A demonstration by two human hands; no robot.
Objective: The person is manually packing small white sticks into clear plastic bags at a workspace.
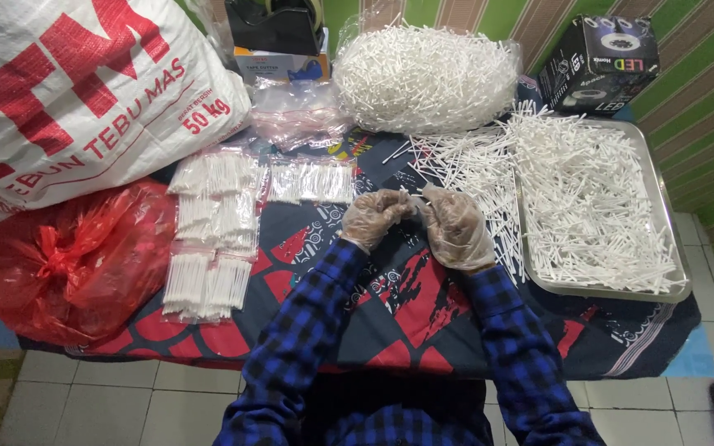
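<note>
While both of my gloved hands meet over the middle of the patterned cloth (423, 306), a few thin white sticks (411, 195) sit pinched between their fingertips, right where the two hands touch. My left hand (373, 216) is curled nearly closed, fingers bunched on the near ends of those sticks. My right hand (456, 227) is also closed narrow, thumb and fingers pressed toward the left hand; how many sticks it grips I cannot tell.

Just right of my right hand lies a loose spill of the same sticks (473, 177), reaching to the metal tray (671, 239), which is heaped with more. The tray's far side runs along the table's right edge. Beyond my hands a clear bag of sticks (427, 78) stands, with a black box (601, 62) to its right. To my left, filled small packets (212, 231) lie in rows, well apart from my left hand, with a red plastic bag (68, 264) and a big white sack (84, 99) farther out. Bare cloth lies open between my hands and the near table edge.
</note>
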